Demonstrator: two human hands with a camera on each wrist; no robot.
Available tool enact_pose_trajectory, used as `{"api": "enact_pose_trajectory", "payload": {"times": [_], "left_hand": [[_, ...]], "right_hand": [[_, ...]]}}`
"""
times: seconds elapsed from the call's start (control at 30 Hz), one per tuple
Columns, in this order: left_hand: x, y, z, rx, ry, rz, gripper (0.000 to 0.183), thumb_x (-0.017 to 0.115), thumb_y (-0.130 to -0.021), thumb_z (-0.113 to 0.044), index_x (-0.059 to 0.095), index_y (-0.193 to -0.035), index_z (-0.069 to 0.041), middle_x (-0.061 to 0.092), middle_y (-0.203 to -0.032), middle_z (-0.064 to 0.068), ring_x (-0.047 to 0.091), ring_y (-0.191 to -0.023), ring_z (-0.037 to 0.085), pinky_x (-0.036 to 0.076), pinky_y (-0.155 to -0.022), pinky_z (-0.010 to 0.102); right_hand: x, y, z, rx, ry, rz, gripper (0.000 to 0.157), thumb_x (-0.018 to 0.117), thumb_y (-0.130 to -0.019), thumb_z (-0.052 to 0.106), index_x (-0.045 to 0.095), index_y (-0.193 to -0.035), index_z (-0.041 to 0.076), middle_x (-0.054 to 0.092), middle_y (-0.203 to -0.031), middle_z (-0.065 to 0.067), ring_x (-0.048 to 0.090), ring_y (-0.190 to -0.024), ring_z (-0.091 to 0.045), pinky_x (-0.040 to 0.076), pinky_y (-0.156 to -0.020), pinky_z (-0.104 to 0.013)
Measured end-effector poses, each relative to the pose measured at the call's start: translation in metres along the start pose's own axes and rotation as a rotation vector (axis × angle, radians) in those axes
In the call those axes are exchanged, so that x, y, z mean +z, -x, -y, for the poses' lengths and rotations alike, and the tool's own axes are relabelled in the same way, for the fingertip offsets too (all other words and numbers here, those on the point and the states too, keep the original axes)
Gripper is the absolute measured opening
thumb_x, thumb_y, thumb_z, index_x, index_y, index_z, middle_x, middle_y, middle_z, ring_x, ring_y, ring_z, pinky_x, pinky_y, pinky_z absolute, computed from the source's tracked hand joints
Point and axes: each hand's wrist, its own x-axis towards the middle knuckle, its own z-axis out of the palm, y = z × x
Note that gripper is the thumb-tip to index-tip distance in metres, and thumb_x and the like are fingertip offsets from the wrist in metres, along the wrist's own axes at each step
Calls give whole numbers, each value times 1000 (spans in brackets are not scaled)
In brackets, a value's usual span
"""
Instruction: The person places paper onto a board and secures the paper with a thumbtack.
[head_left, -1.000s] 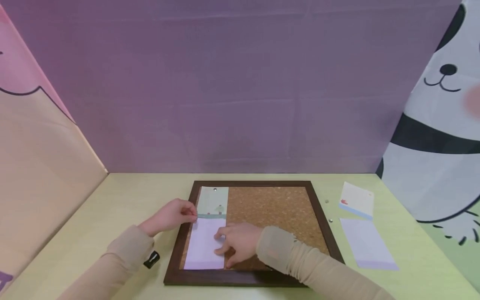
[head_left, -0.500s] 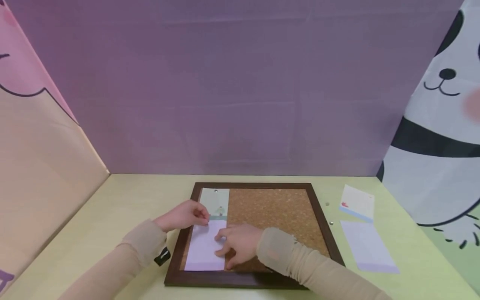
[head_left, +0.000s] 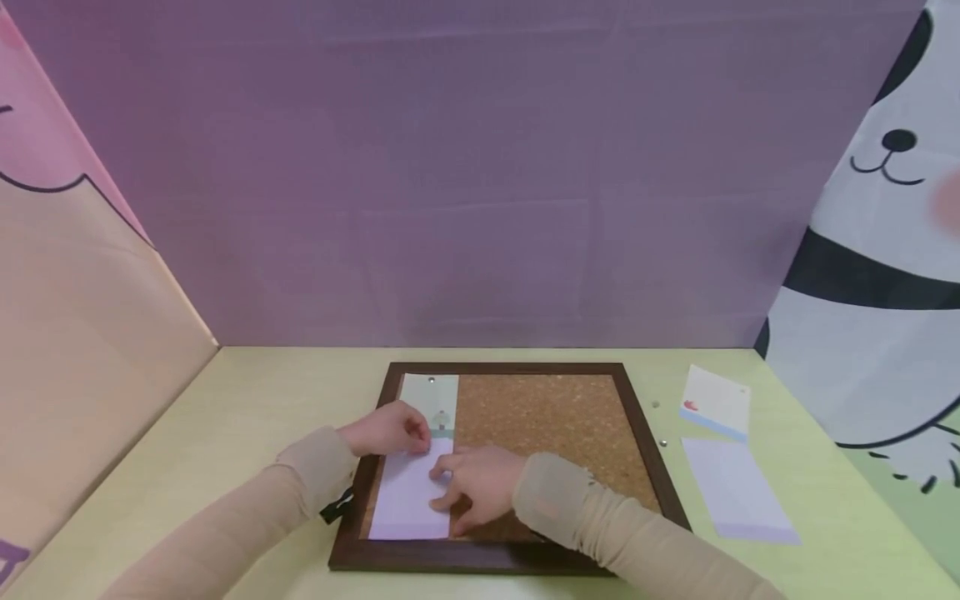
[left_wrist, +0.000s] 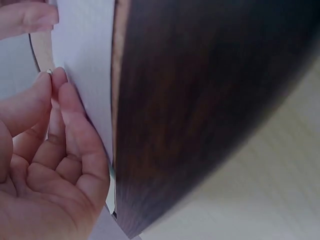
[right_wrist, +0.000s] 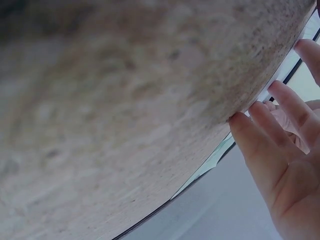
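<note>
A lilac sheet of paper (head_left: 408, 504) lies on the left side of the cork board (head_left: 540, 417), below a pale green sheet (head_left: 420, 396) with a small metal tack (head_left: 431, 380) near its top edge. My left hand (head_left: 388, 430) is over the lilac sheet's upper part. Between its thumb and index fingertip it pinches a small shiny tack (left_wrist: 49, 72), mostly hidden by the fingers. Spread over the right edge of the lilac sheet, my right hand (head_left: 483, 485) presses with its fingertips on paper and cork.
A dark wooden frame (head_left: 420, 557) borders the board. To its right lie a cream notepad sheet (head_left: 716, 402) with a blue edge, another lilac sheet (head_left: 738, 487), a metal tack (head_left: 663, 443) and a small pale round thing (head_left: 656, 404). A purple cloth (head_left: 480, 183) hangs behind the table.
My left hand has moved right, from the lilac sheet's upper left corner to the middle of its top part. The right hand has stayed in place.
</note>
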Motion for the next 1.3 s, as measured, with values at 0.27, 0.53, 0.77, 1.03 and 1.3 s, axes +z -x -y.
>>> {"api": "enact_pose_trajectory", "payload": {"times": [0.27,0.53,0.77,1.03,1.3], "left_hand": [[3,-2,-4,-80,20,-63,4,70,-82,-4,69,-80,0,66,-74,0,49,-67,9,41,-64,23],[8,-6,-4,-184,21,-120,4,72,-81,-6,70,-79,-3,65,-73,0,50,-66,11,41,-62,22],[7,-8,-8,-216,2,-97,4,71,-81,-6,70,-79,-3,63,-71,-1,50,-65,11,40,-60,21],[3,-8,-15,-225,-35,-85,4,72,-80,-6,71,-77,-4,62,-67,-3,49,-63,10,40,-59,20],[0,-12,-14,-278,-82,-104,7,75,-78,-10,72,-76,-5,63,-68,-1,50,-63,11,41,-58,21]], "right_hand": [[-1,1,0,-6,-13,1,37,72,-80,44,67,-116,36,53,-131,7,50,-115,-11,48,-88,-24],[-1,0,0,-5,-7,0,38,73,-79,44,67,-116,37,53,-131,7,50,-116,-12,49,-88,-25],[-2,0,1,1,-2,4,38,73,-79,44,67,-116,37,53,-131,7,50,-116,-11,48,-89,-25],[-3,0,2,8,-4,14,39,73,-79,43,66,-117,37,53,-132,7,50,-116,-11,49,-88,-25],[-1,-1,-2,5,-20,19,39,73,-80,43,66,-118,37,52,-132,7,49,-115,-11,50,-86,-26]]}}
